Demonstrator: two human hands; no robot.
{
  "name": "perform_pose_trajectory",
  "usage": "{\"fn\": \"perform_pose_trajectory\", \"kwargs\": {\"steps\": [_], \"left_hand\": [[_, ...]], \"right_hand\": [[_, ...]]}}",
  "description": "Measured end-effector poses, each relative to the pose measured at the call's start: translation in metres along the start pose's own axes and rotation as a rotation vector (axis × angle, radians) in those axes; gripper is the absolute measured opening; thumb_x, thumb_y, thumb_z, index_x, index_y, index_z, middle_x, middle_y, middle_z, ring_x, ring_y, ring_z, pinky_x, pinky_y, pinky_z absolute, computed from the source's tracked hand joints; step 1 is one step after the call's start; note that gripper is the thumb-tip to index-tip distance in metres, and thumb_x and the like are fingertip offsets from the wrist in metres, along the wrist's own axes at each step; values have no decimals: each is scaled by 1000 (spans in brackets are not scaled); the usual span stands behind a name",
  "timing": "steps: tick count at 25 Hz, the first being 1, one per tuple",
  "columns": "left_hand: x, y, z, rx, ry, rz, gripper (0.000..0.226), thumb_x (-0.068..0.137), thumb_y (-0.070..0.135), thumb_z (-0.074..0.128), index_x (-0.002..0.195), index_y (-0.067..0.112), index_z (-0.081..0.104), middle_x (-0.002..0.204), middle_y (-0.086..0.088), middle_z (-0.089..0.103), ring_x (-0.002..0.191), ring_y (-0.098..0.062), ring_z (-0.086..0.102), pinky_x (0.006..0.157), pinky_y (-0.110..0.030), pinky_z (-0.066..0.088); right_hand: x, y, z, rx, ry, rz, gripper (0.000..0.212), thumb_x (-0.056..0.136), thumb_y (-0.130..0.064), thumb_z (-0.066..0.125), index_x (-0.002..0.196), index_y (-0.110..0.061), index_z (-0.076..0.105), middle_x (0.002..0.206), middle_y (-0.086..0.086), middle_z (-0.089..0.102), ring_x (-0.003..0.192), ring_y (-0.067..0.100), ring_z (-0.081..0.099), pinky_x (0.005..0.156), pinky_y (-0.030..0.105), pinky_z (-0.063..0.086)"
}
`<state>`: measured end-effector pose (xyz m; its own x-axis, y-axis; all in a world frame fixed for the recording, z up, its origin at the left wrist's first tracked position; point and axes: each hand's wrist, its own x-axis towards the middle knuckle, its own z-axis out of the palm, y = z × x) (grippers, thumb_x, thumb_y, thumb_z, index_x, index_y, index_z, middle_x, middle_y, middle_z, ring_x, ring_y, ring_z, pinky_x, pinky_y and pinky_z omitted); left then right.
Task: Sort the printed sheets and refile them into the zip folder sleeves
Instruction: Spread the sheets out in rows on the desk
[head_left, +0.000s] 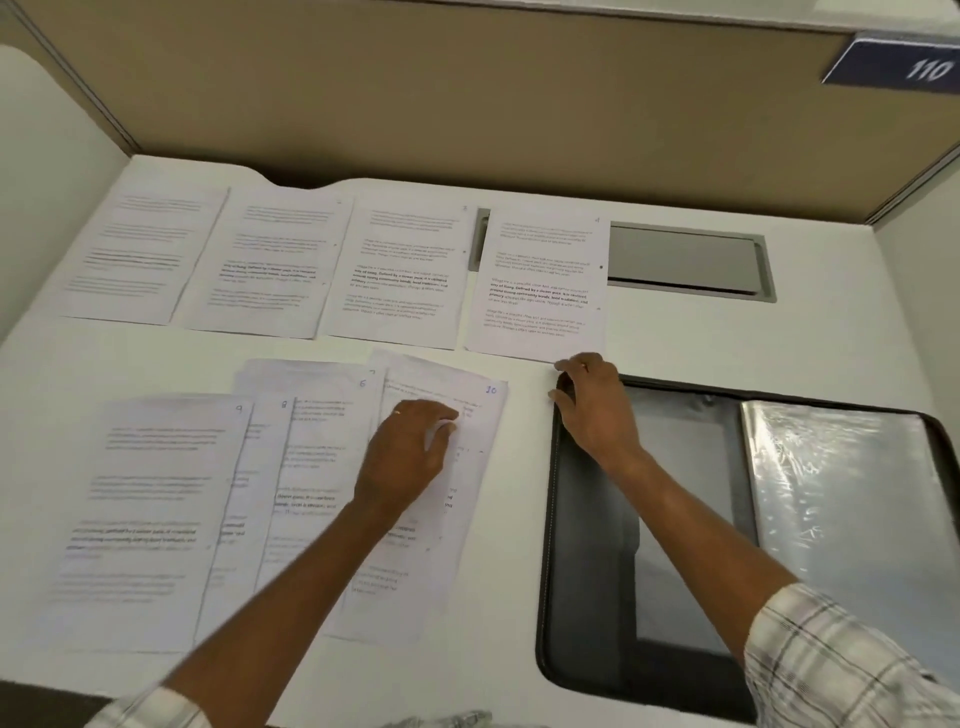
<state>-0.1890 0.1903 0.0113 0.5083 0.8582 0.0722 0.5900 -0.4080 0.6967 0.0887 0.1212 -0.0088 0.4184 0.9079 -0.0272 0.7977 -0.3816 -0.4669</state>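
Sheets (156, 493) fan out, overlapping, on the near left of the white desk (519, 571). The left hand (405, 457) lies palm-down on the sheet marked 10 (467, 400) at the fan's right end, fingers bent onto the paper; blur hides whether they pinch it. Beyond lies a row of four sheets (270, 260). The right hand (597, 410), fingers loosely spread and holding nothing, has a fingertip at the near right corner of the sheet marked 4 (545, 291) and hovers over the far left corner of the open zip folder (587, 545), with its clear sleeves (841, 493) on the right.

Numbered sheets (400, 275) flat in two rows; zip folder (597, 571) open, right.
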Motion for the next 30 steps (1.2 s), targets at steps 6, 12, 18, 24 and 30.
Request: {"fn": "perform_pose_trajectory", "kwargs": {"steps": [6, 12, 18, 24, 30], "left_hand": [[-52, -21, -3, 43, 15, 47, 19, 95, 19, 72, 113, 19, 76, 114, 3, 72, 110, -12, 62, 99, -26, 50], [-67, -31, -12, 38, 46, 12, 21, 95, 16, 73, 115, 16, 76, 117, 2, 72, 114, -11, 61, 102, -12, 40], [-77, -47, -30, 85, 124, -6, 22, 97, 17, 71, 118, 15, 75, 124, -2, 72, 120, -18, 62, 108, -32, 46], [-94, -107, -57, 370, 86, 54, 37, 99, 36, 56, 132, 25, 67, 149, 3, 57, 148, -18, 40, 126, -54, 18], [-95, -137, -71, 411, -9, 66, 51, 98, 56, 48, 142, 32, 57, 163, 2, 40, 157, -19, 23, 124, -63, 5]], "right_hand": [[-13, -2, -6, -127, 32, -30, 28, 97, -33, 65, 118, -14, 63, 120, 7, 57, 108, 27, 54, 78, 38, 56], [-21, 1, -9, -110, -23, 1, 30, 99, -33, 63, 122, -13, 61, 125, 8, 54, 114, 28, 51, 84, 44, 57], [-56, -53, 6, 139, 109, -37, 26, 97, -23, 67, 121, -15, 65, 123, 3, 62, 111, 22, 59, 91, 36, 52], [-115, -152, 67, 503, -79, 95, 30, 92, -16, 73, 121, -15, 64, 121, 0, 63, 105, 15, 60, 96, 34, 52], [-124, -181, 85, 411, 48, 315, 58, 84, -13, 81, 134, -12, 52, 138, 6, 46, 124, 22, 44, 100, 15, 25]]}}
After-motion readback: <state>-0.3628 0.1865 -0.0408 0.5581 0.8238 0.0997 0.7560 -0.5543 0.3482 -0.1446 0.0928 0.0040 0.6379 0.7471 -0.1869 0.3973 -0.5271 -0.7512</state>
